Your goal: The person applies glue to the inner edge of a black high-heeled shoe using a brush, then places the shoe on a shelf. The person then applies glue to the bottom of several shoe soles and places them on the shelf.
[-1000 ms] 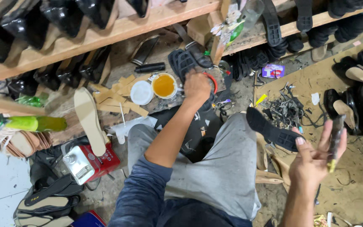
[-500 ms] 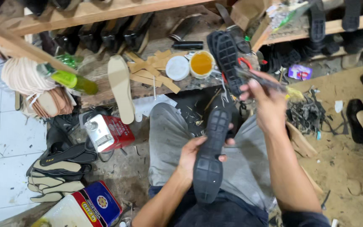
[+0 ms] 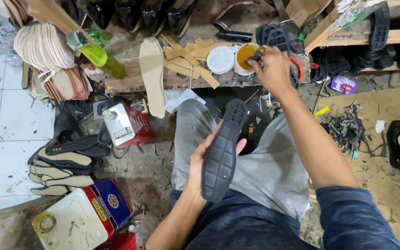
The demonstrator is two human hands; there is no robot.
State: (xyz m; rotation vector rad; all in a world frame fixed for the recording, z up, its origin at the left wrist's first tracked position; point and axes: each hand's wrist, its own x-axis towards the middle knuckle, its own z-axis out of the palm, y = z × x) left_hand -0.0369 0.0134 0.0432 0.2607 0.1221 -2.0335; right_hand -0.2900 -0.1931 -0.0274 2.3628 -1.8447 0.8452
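Cluttered cobbler's bench up front: your right hand grips a brush at the glue tub, your left hand cradles the black sole over your lap, no glue on it yet.

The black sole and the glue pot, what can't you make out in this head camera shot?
- Black sole: its upper face is turned away; left hand sits mostly behind it.
- Tool in the right hand: covered by the fingers; only a tip shows at the glue pot.
- Shoes on the shelf: cut off by the top edge.
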